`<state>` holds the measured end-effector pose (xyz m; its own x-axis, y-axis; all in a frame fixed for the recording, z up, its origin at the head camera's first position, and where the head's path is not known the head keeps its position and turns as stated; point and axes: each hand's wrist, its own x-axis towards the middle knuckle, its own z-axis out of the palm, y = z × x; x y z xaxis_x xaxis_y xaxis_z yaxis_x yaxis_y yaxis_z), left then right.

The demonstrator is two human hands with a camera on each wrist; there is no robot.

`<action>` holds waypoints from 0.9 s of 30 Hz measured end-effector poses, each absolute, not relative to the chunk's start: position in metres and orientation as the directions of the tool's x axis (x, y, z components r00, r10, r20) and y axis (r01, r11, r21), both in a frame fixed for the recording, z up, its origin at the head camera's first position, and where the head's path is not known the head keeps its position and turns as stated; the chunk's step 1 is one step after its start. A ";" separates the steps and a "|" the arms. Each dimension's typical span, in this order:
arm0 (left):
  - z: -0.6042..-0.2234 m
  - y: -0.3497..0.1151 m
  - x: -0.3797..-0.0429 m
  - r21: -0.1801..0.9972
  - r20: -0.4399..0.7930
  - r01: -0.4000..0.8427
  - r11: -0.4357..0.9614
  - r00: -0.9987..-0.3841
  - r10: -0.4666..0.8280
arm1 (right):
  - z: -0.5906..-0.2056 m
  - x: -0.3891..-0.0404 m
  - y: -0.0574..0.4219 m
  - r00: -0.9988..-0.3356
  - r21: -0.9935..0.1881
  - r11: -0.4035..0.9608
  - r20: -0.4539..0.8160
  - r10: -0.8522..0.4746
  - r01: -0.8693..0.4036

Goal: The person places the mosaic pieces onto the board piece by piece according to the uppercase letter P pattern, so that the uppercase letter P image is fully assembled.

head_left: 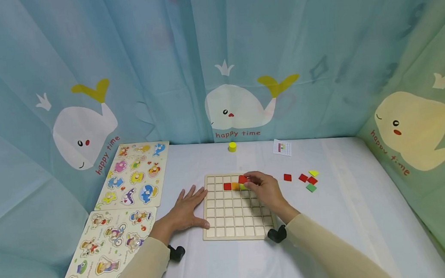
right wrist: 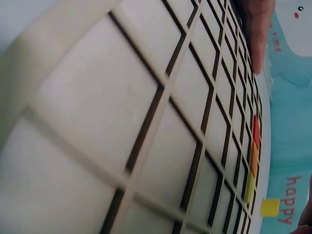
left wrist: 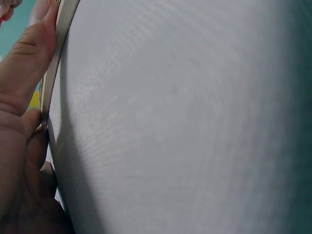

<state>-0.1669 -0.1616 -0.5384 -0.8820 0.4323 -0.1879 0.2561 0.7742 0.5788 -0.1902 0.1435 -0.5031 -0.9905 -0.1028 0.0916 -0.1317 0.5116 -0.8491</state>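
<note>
A wooden grid board (head_left: 229, 232) lies on the table. In one of its upper rows sit a red tile (head_left: 227, 186), an orange tile (head_left: 235, 186) and a yellow-green tile (head_left: 243, 186) side by side. My right hand (head_left: 266, 191) pinches another red tile (head_left: 242, 179) just above the yellow-green one. With fingers spread, my left hand (head_left: 186, 210) rests at the board's left side, thumb and fingertips right at the edge. The left wrist view shows the left thumb (left wrist: 29, 61) against the board's side (left wrist: 61, 36).
Right of the board lie loose red tiles (head_left: 287, 177), a yellow tile (head_left: 314, 173) and a green tile (head_left: 311, 188). A yellow cylinder (head_left: 232, 147) and a pattern card (head_left: 282, 147) are at the back. Two picture puzzle boards (head_left: 163, 173) lie at left. Curtains (head_left: 180, 94) enclose the table.
</note>
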 end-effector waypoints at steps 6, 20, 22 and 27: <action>-0.539 -0.162 -0.168 0.575 -0.192 0.261 0.776 -0.879 0.438 | -0.508 -0.192 0.129 -0.989 -0.863 0.485 0.097 -0.113 -0.140; -0.541 -0.162 -0.168 0.572 -0.186 0.269 0.775 -0.878 0.442 | -0.523 -0.190 0.110 -0.985 -0.856 0.501 0.050 -0.168 -0.129; -0.541 -0.162 -0.168 0.570 -0.185 0.270 0.776 -0.878 0.441 | -0.525 -0.189 0.108 -0.985 -0.849 0.515 0.041 -0.165 -0.122; -0.541 -0.163 -0.168 0.564 -0.185 0.272 0.779 -0.878 0.441 | -0.528 -0.188 0.106 -0.985 -0.823 0.552 0.046 -0.166 -0.132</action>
<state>-0.1682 -0.1626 -0.5406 -0.8783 0.4410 -0.1849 0.2725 0.7793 0.5643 -0.1876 0.1061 -0.5283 -0.9850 -0.1664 0.0462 -0.1319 0.5522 -0.8232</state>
